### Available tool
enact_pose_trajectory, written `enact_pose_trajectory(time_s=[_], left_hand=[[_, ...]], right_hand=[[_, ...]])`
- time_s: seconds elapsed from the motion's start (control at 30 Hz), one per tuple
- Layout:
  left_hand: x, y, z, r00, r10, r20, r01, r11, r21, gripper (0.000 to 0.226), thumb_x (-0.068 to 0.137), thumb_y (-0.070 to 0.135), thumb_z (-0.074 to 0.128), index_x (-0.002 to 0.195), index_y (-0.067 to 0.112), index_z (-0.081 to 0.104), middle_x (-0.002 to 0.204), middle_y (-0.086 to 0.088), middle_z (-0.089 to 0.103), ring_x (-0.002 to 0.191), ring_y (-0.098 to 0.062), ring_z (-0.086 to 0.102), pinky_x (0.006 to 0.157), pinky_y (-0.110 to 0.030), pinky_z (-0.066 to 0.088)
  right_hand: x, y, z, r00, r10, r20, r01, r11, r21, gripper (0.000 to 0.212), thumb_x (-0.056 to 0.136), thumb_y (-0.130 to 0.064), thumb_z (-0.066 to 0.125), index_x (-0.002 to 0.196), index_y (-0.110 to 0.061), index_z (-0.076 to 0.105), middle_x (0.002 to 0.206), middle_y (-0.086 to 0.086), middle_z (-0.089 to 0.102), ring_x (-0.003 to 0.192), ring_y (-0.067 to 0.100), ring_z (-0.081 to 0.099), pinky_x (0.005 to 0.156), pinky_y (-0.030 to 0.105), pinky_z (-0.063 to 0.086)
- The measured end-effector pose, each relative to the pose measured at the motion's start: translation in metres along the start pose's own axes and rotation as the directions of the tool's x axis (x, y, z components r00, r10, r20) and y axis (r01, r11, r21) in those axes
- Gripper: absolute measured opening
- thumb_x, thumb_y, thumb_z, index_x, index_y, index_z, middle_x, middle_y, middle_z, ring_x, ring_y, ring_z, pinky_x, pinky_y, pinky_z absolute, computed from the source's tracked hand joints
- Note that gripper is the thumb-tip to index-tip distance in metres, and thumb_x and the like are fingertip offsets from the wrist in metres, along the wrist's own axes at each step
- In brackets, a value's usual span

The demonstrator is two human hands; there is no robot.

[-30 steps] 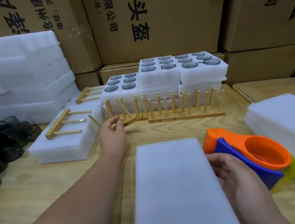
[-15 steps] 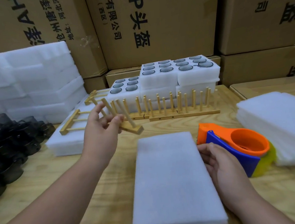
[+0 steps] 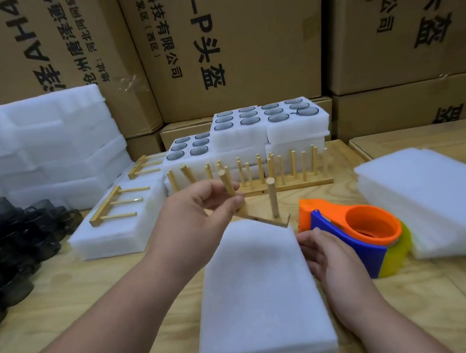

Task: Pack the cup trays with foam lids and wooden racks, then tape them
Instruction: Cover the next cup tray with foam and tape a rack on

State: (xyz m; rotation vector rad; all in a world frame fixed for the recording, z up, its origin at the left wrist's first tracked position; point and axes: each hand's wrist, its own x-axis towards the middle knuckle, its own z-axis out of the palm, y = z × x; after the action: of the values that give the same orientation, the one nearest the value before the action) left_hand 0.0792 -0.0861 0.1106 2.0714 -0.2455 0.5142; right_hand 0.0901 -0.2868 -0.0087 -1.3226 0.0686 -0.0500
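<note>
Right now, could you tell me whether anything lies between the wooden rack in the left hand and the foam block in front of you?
Nothing visible does. The left hand holds the wooden rack just above the far edge of the foam block, whose top is bare. The right hand touches only its side.

A light wooden table (image 3: 101, 292) carries a white foam-covered tray (image 3: 260, 291) at its near edge, an orange-and-blue tape dispenser (image 3: 370, 232) beside it, stacked thin white foam sheets (image 3: 434, 199) at the right edge, dark plastic cups (image 3: 11, 238) at the left edge, and long wooden peg racks (image 3: 291, 183) toward the far edge.
</note>
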Motion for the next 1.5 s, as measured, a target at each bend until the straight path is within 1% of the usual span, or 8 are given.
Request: enact_pose_trajectory(time_s=[0.1, 0.23, 0.43, 0.57, 0.83, 1.1, 1.3, 1.5], left_hand=[[-0.006, -0.001, 0.001, 0.997, 0.026, -0.069, -0.016, 0.989, 0.147, 0.011, 0.087, 0.028, 0.08, 0.087, 0.038, 0.075, 0.087, 0.031, 0.073, 0.07, 0.006, 0.069, 0.069, -0.025, 0.057], [-0.003, 0.001, -0.002, 0.994, -0.03, -0.109, 0.033, 0.999, 0.023, 0.015, 0.087, 0.02, 0.08, 0.084, 0.033, 0.075, 0.085, 0.026, 0.074, 0.059, 0.002, 0.066, 0.049, -0.008, 0.046], [0.004, 0.013, -0.012, 0.996, -0.084, 0.019, 0.086, 0.963, -0.254, 0.014, 0.095, 0.011, 0.069, 0.103, 0.022, 0.071, 0.083, 0.008, 0.079, 0.075, 0.001, 0.073, 0.058, -0.006, 0.047], [0.009, 0.018, -0.02, 0.98, -0.1, 0.174, 0.138, 0.966, -0.218, 0.035, 0.095, 0.018, 0.068, 0.123, 0.035, 0.057, 0.093, 0.005, 0.08, 0.092, -0.007, 0.075, 0.066, -0.011, 0.051], [0.004, 0.018, -0.025, 0.921, -0.161, 0.354, 0.223, 0.965, -0.141, 0.013, 0.093, 0.011, 0.07, 0.104, 0.014, 0.065, 0.091, -0.005, 0.08, 0.08, -0.022, 0.077, 0.06, -0.022, 0.057], [0.011, 0.025, -0.035, 0.891, -0.081, 0.447, -0.022, 0.975, 0.22, 0.014, 0.096, 0.027, 0.068, 0.105, 0.037, 0.071, 0.091, 0.019, 0.078, 0.083, -0.002, 0.074, 0.071, -0.027, 0.061], [0.034, 0.054, -0.055, 0.811, 0.075, 0.58, -0.469, 0.675, 0.569, 0.021, 0.082, 0.056, 0.067, 0.099, 0.049, 0.076, 0.087, 0.027, 0.068, 0.079, 0.002, 0.06, 0.072, -0.03, 0.053], [0.062, 0.091, -0.068, 0.812, -0.018, 0.583, -0.491, 0.519, 0.7, 0.026, 0.07, 0.067, 0.066, 0.082, 0.046, 0.076, 0.069, 0.043, 0.057, 0.071, 0.015, 0.055, 0.053, -0.023, 0.037]], right_hand=[[0.0, 0.0, 0.0, 1.0, 0.012, -0.003, -0.012, 1.0, 0.029, 0.044, 0.108, -0.026, 0.041, 0.093, -0.008, 0.077, 0.097, 0.009, 0.079, 0.094, 0.02, 0.075, 0.081, 0.036, 0.053], [-0.001, -0.002, 0.0, 1.0, 0.021, -0.005, -0.021, 1.0, 0.01, 0.042, 0.108, -0.028, 0.041, 0.097, -0.009, 0.077, 0.097, 0.006, 0.079, 0.093, 0.017, 0.076, 0.081, 0.036, 0.053], [-0.003, -0.006, 0.001, 1.0, 0.03, 0.007, -0.03, 1.0, -0.003, 0.042, 0.108, -0.028, 0.04, 0.098, -0.009, 0.076, 0.098, 0.005, 0.079, 0.094, 0.016, 0.076, 0.082, 0.036, 0.054], [-0.004, -0.008, 0.002, 1.0, 0.014, 0.007, -0.014, 1.0, 0.026, 0.041, 0.108, -0.024, 0.04, 0.099, -0.005, 0.075, 0.096, 0.006, 0.079, 0.092, 0.016, 0.076, 0.079, 0.031, 0.055], [-0.006, -0.01, 0.002, 1.0, 0.021, 0.007, -0.022, 1.0, 0.017, 0.041, 0.108, -0.024, 0.04, 0.097, -0.007, 0.075, 0.094, 0.003, 0.08, 0.09, 0.013, 0.076, 0.075, 0.028, 0.054], [-0.006, -0.01, 0.001, 0.999, 0.035, 0.003, -0.035, 0.999, -0.013, 0.041, 0.108, -0.027, 0.04, 0.099, -0.009, 0.076, 0.095, 0.002, 0.08, 0.091, 0.012, 0.076, 0.07, 0.023, 0.059], [-0.005, -0.008, 0.0, 0.999, 0.053, 0.007, -0.052, 0.998, -0.041, 0.043, 0.109, -0.032, 0.04, 0.099, -0.012, 0.076, 0.1, 0.001, 0.079, 0.096, 0.012, 0.075, 0.086, 0.036, 0.055], [-0.006, -0.01, 0.001, 0.998, 0.056, 0.007, -0.056, 0.998, -0.006, 0.042, 0.109, -0.027, 0.039, 0.1, -0.007, 0.075, 0.098, 0.005, 0.079, 0.094, 0.015, 0.075, 0.084, 0.035, 0.054]])
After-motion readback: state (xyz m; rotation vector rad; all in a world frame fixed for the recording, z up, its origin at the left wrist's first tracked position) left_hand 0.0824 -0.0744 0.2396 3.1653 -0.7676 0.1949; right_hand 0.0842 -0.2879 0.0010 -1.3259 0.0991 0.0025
